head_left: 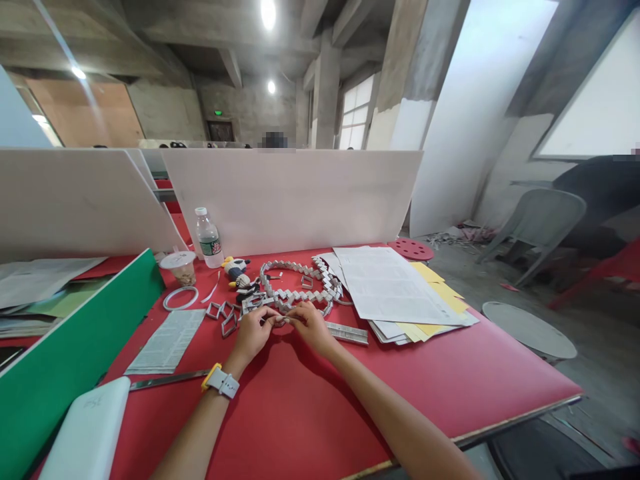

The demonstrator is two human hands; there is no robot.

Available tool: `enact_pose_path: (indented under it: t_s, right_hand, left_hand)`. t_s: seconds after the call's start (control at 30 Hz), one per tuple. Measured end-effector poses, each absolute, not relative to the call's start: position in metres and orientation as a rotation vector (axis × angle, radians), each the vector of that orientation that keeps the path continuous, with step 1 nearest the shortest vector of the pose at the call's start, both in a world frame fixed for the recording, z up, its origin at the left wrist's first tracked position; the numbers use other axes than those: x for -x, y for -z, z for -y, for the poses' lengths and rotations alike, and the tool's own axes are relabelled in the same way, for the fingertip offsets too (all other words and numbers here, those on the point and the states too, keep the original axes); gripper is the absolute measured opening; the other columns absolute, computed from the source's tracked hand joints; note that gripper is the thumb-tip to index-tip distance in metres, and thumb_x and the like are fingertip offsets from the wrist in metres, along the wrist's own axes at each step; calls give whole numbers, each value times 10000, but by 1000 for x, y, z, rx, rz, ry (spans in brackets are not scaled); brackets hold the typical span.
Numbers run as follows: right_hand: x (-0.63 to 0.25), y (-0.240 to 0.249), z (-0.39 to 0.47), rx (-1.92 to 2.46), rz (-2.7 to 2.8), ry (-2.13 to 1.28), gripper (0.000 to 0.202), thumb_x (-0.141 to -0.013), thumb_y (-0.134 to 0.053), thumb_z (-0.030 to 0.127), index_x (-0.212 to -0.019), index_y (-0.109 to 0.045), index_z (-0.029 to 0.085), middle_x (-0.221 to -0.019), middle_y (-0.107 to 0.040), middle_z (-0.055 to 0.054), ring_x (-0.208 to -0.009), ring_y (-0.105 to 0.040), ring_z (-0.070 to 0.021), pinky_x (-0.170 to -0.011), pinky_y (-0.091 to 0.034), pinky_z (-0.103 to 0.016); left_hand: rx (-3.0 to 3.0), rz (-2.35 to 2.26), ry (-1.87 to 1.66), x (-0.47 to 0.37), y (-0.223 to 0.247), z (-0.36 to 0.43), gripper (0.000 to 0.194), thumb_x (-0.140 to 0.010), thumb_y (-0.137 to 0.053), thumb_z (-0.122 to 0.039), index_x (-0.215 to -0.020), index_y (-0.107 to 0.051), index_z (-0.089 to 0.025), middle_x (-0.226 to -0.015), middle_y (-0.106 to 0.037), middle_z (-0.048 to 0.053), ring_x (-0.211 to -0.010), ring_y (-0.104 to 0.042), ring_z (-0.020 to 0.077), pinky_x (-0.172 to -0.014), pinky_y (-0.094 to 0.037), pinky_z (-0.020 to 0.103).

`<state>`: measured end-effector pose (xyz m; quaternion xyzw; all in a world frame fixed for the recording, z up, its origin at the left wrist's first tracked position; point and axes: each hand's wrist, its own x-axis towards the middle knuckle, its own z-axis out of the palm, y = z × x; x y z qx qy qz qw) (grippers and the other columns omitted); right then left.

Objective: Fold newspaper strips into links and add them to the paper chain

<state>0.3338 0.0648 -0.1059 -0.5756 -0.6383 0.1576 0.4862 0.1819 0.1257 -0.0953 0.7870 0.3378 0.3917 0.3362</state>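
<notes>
My left hand (257, 331) and my right hand (310, 327) meet above the red table, fingertips pinched together. Between them is a small folded paper piece (282, 321), mostly covered by the fingers. Just beyond the hands lies a zigzag chain of folded paper (280, 293), curled into a loop. Loose folded paper links (229, 325) sit left of my left hand. A stack of narrow paper strips (349, 333) lies flat by my right wrist. A watch with a pale strap and yellow case (220, 381) is on my left wrist.
On the left are a printed sheet (167, 341), a metal ruler (167, 380), a white ring (181, 299), a lidded cup (181, 268), a water bottle (209, 240) and a penguin-like figure (236, 272). Papers (400, 287) are stacked right. A green divider (90, 340) and white board (295, 200) border the table.
</notes>
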Motion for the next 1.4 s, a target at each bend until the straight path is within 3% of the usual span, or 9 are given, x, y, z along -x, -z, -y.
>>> enact_pose_path:
  t_s: [0.17, 0.33, 0.47, 0.63, 1.13, 1.23, 1.4]
  right_hand:
    - [-337, 103, -61, 1395, 1506, -406, 128, -786, -574, 141, -736, -684, 183, -747, -583, -24, -784, -499, -167, -719, -394, -284]
    - [-337, 93, -53, 1382, 1538, -410, 127, -797, -572, 183, -753, -690, 191, -731, -587, -26, -774, -508, -172, -721, -404, -300]
    - [-337, 88, -50, 1359, 1540, -458, 127, -806, -581, 223, -750, -691, 193, -737, -609, -26, -749, -520, -162, -714, -413, -300]
    - [-341, 83, -49, 1317, 1561, -581, 86, -783, -614, 225, -755, -688, 190, -746, -630, -20, -760, -544, -159, -710, -416, -280]
    - [-344, 77, -44, 1231, 1473, -913, 198, -765, -621, 338, -839, -693, 169, -758, -659, -23, -684, -559, -132, -629, -422, -248]
    - [-342, 78, -44, 1302, 1466, -789, 170, -768, -617, 326, -789, -688, 173, -725, -647, -16, -656, -541, -127, -607, -404, -246]
    - [-332, 86, -46, 1381, 1494, -272, 122, -722, -598, 170, -602, -611, 187, -631, -570, -11, -676, -481, -149, -644, -381, -273]
  left_hand:
    - [-1903, -848, -1008, -181, 96, -122, 256, -751, -601, -369, -920, -653, -185, -731, -692, 28, -684, -652, 170, -651, -508, 273]
    - [-1989, -830, -997, -178, 94, -122, 236, -734, -622, -399, -663, -635, -174, -657, -648, 22, -643, -589, 148, -611, -459, 243]
    - [-2019, -768, -983, -175, 90, -123, 257, -732, -610, -368, -580, -547, -171, -572, -547, -11, -572, -497, 115, -546, -395, 217]
    - [-1936, -669, -883, -170, 85, -123, 277, -732, -607, -372, -574, -520, -162, -563, -482, -25, -561, -445, 98, -542, -366, 210]
    - [-1858, -639, -826, -162, 78, -123, 273, -738, -622, -364, -572, -556, -157, -574, -533, -14, -588, -476, 103, -571, -398, 214]
    - [-1865, -668, -837, -163, 80, -123, 268, -744, -599, -363, -573, -559, -161, -568, -536, -8, -584, -482, 108, -564, -401, 218]
    - [-2018, -802, -942, -173, 84, -114, 212, -744, -556, -306, -586, -512, -172, -566, -508, -24, -551, -457, 95, -529, -380, 205]
